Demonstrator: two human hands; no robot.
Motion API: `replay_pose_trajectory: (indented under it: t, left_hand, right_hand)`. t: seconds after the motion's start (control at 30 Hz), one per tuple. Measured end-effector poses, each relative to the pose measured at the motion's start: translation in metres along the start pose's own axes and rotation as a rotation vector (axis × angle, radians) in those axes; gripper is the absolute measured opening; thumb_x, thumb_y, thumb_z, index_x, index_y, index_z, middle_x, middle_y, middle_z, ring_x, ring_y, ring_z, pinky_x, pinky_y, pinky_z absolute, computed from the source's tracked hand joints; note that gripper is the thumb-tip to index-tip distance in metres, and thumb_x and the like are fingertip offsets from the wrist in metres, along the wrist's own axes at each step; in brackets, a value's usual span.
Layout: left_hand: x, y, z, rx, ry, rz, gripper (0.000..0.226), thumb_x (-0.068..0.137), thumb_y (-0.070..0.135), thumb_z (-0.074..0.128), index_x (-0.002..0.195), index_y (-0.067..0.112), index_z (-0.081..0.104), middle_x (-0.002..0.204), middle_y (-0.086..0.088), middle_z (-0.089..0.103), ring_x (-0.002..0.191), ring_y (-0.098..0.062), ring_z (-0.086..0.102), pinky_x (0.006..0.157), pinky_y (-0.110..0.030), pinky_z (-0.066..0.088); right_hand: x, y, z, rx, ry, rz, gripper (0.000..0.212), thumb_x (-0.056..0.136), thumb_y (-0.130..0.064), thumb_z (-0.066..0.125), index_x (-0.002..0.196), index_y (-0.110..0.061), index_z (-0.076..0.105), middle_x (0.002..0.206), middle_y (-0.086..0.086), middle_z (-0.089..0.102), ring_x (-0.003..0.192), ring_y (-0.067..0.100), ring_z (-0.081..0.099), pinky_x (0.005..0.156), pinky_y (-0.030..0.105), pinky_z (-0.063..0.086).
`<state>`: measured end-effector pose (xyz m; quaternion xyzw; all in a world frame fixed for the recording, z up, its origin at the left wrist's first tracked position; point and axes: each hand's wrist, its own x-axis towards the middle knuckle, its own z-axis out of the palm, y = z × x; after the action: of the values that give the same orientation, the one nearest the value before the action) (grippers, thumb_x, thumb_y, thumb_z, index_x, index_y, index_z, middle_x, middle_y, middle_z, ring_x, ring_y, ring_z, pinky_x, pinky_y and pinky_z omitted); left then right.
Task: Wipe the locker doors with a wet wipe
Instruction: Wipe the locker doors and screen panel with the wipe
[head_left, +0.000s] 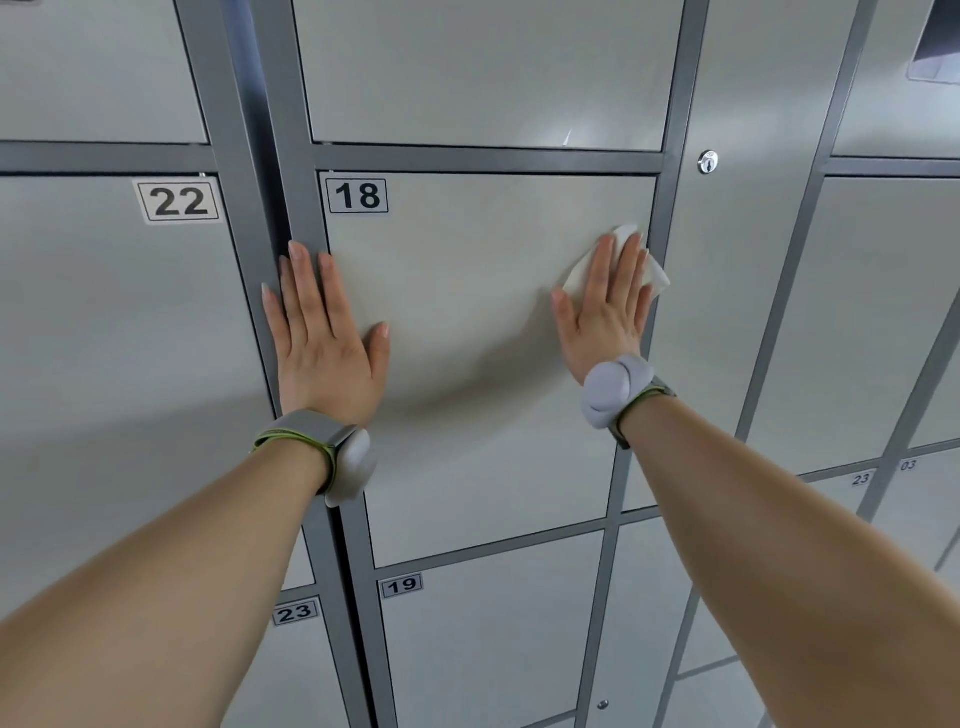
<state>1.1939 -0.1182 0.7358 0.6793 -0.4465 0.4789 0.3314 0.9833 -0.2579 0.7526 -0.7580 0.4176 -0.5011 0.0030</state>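
The right hand (605, 304) lies flat against locker door 18 (467, 332), near the door's right edge and in its upper half. The fingers are straight and close together, pointing upward; the thumb stands out to the left. Under the fingers and palm lies the white wet wipe (655, 274), pressed to the door surface. The wipe shows above the fingertips, along the right side of the hand and as a small corner to the left of the fingers. Its right edge reaches the grey frame post (670, 104) beside the door. The hand does not curl round the wipe; it presses it with extended fingers.

The left hand (324, 338) is likewise fully extended and flat, holding nothing. It rests across the left edge of door 18: the thumb and palm on the door panel, the outer fingers on the grey post (291, 171) between doors 18 and 22 (104, 338).

Each wrist carries a grey band with a rounded pale unit: left wristband (332, 452), right wristband (621, 392).

The number plate reading 18 (357, 195) sits at the door's upper left corner, well apart from both hands.
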Motion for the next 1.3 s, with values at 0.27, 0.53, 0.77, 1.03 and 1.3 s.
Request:
replay_pose_trajectory:
  t: [0.27,0.53,0.77,1.03,1.3]
  left_hand:
    - [0.001,0.000,-0.001,0.025,-0.007,-0.016,0.072,0.095,0.036,0.037,0.146,-0.008,0.012,0.151,-0.033,0.010,0.142,-0.041,0.010,0.116,-0.037,-0.014]
    - [-0.001,0.000,-0.002,0.002,-0.017,-0.005,0.072,0.095,0.037,0.036,0.145,-0.009,0.012,0.151,-0.034,0.010,0.142,-0.042,0.010,0.115,-0.035,-0.016]
    - [0.000,0.001,-0.005,0.004,-0.049,-0.014,0.074,0.095,0.038,0.035,0.146,-0.009,0.010,0.151,-0.034,0.009,0.142,-0.043,0.009,0.114,-0.034,-0.018]
    - [-0.006,-0.010,-0.021,-0.027,-0.134,0.047,0.073,0.091,0.025,0.050,0.148,-0.003,0.014,0.155,-0.025,0.007,0.143,-0.039,0.007,0.116,-0.040,-0.009]
    - [-0.044,-0.035,-0.034,-0.007,-0.243,0.045,0.072,0.088,0.026,0.049,0.149,0.005,0.017,0.155,-0.024,0.009,0.143,-0.039,0.006,0.114,-0.054,0.000]
  right_hand:
    - [-0.045,0.021,0.016,0.003,-0.139,0.046,0.083,0.089,-0.058,0.023,0.150,-0.012,-0.009,0.156,0.015,-0.017,0.144,0.028,-0.018,0.116,0.042,-0.010]
    - [-0.026,0.013,0.007,0.037,-0.059,0.045,0.075,0.099,-0.046,0.035,0.150,-0.011,-0.007,0.157,0.015,-0.016,0.144,0.028,-0.017,0.116,0.043,-0.009]
    - [-0.073,0.023,0.022,0.029,-0.234,0.095,0.084,0.094,-0.056,0.034,0.149,-0.013,-0.013,0.155,0.014,-0.022,0.143,0.026,-0.022,0.116,0.041,-0.010]
    - [-0.075,-0.002,0.022,0.049,-0.239,-0.028,0.081,0.095,-0.054,0.028,0.149,-0.007,-0.010,0.156,0.016,-0.017,0.144,0.027,-0.019,0.114,0.039,-0.013]
    - [-0.083,-0.017,0.031,0.026,-0.260,-0.098,0.080,0.096,-0.052,0.030,0.149,-0.006,-0.009,0.156,0.015,-0.018,0.144,0.028,-0.020,0.117,0.044,-0.009]
